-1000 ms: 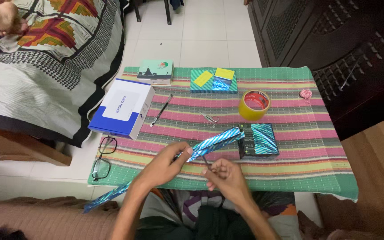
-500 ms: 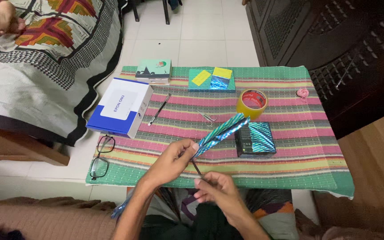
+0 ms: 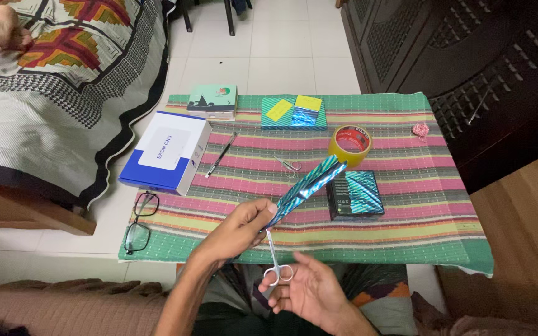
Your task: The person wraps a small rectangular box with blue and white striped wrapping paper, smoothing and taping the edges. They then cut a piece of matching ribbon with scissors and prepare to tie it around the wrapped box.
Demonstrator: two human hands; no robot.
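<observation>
Striped cloth over tiled floor, tape roll near its far edge; just in front of the roll, left hand pinching a shiny blue paper strip, right hand loosely open, fingers hooked through small scissors.

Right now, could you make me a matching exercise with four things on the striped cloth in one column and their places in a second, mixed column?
Things:
1. tape roll
2. glasses
3. pen
4. blue-white box

Places:
A. near left corner of the cloth
B. between the blue-white box and the small scissors
C. left edge, beside the bed
D. just beyond the wrapped box

Pairs: 1-D, 2-A, 3-B, 4-C
</observation>
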